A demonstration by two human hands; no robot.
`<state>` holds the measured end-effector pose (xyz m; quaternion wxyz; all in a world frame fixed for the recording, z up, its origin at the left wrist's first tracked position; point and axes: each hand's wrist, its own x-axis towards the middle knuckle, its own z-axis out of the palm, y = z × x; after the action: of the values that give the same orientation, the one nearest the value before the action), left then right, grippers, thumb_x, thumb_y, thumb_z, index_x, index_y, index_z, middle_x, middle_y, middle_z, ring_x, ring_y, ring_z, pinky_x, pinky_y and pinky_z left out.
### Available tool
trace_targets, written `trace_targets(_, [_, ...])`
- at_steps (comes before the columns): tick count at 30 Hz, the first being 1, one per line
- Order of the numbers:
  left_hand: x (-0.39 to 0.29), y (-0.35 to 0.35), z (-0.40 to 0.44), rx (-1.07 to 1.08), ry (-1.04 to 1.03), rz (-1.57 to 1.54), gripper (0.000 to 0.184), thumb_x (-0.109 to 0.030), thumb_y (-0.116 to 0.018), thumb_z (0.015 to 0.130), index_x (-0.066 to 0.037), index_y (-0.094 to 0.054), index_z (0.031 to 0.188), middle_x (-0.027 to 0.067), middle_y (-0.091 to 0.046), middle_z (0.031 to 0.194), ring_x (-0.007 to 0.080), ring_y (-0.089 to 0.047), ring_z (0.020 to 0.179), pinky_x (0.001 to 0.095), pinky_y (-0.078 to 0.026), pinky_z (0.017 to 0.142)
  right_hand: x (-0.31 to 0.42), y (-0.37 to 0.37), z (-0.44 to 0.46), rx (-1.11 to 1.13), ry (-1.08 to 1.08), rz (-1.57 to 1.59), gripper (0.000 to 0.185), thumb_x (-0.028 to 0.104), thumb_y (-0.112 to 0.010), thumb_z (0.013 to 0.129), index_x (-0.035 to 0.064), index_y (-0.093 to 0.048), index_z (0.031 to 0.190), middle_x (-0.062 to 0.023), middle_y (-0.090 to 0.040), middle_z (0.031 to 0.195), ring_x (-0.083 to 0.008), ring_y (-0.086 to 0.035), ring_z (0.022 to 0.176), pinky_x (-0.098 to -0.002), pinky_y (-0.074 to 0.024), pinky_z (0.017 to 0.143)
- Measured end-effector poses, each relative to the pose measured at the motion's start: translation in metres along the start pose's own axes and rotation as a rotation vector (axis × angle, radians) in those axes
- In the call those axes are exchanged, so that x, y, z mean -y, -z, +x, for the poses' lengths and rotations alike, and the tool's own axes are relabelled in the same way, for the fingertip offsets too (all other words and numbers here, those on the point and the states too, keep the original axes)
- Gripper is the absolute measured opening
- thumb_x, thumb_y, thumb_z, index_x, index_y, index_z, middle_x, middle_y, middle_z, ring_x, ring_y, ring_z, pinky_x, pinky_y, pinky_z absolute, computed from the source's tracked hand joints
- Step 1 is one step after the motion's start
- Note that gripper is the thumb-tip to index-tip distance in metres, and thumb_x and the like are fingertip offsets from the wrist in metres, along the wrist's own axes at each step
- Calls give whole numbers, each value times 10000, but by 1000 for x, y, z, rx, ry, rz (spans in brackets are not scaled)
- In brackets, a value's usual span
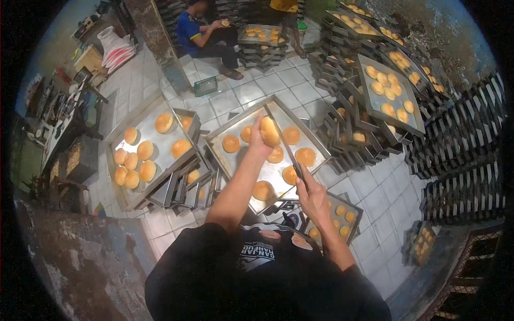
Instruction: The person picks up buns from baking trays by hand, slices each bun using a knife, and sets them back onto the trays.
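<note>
Holding, left hand: a bun (270, 131) is gripped by the left hand (259, 143), the fingers closed around its side; it is raised over the middle tray (233, 162).
Knife: a long knife (287, 148) is gripped by the right hand (313, 197), the fist closed about the handle; the blade is pointed away from the body and set alongside the held bun. Whether bun and blade are touching cannot be told.
Middle tray: several more golden buns are spread on the metal below both hands, some partly hidden by hand and knife.
Left tray: a second tray (164, 152) is placed beside the middle one, with buns grouped mostly toward its left side; further trays are stacked beneath it.
Right stack: a tray (416, 124) of buns is rested on a pile of trays.
Low tray: smaller-looking buns are seen in a tray (353, 225) partly covered by the right arm.
Background: a bun is held by a seated person (196, 38) in a blue shirt; a green basket (205, 86) is placed on the tiled floor (375, 214).
</note>
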<state>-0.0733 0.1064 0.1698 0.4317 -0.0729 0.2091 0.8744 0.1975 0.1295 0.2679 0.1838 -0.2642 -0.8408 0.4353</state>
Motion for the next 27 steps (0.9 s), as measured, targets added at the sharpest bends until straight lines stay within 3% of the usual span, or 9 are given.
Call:
trace_targets(5, [2, -7, -14, 8, -49, 149, 407, -521, -679, 952, -113, -679, 948, 30, -700, 830, 179, -685, 740, 351, -583, 679, 3, 3, -13, 32, -81, 1, 468, 247, -567, 1022, 71, -551, 1456, -198, -652, 753, -184, -635, 701, -385, -520, 694])
trace_targets(7, [20, -5, -17, -6, -6, 194, 432, -537, -674, 952, -105, -681, 960, 32, -699, 829, 180, -687, 746, 353, -585, 682, 10, 3, 10, 72, -145, 78, 473, 257, -566, 1017, 85, -535, 1456, -301, -670, 874, -432, -703, 812, -456, -531, 724])
trace_targets(13, [8, 8, -13, -34, -64, 81, 473, -590, -722, 894, -120, -676, 930, 12, -694, 811, 165, -675, 730, 340, -577, 683, 1, 8, 5, 82, -34, 3, 472, 242, -579, 1002, 98, -547, 1450, -309, -682, 941, -455, -699, 857, -479, -534, 769])
trace_targets(19, [21, 9, -25, -80, -18, 108, 474, -602, -712, 896, -131, -677, 926, 2, -687, 802, 163, -667, 729, 333, -568, 692, 7, 8, -3, 182, -233, 46, 481, 230, -589, 997, 88, -537, 1454, -332, -675, 949, -485, -685, 903, -503, -535, 787])
trace_targets(24, [38, 19, -15, -93, 7, 123, 489, -627, -692, 899, -139, -675, 927, 11, -685, 820, 170, -667, 752, 344, -568, 690, -31, -20, 30, 26, 53, 63, 444, 223, -595, 995, 49, -573, 1403, -317, -668, 865, -486, -677, 807, -498, -534, 720])
trace_targets(27, [19, 22, -10, -131, -39, 147, 502, -650, -691, 886, -150, -672, 924, 14, -681, 831, 170, -666, 770, 344, -565, 694, -17, 4, 6, 159, -122, -11, 448, 224, -597, 995, 55, -572, 1408, -309, -674, 862, -481, -680, 812, -500, -534, 734])
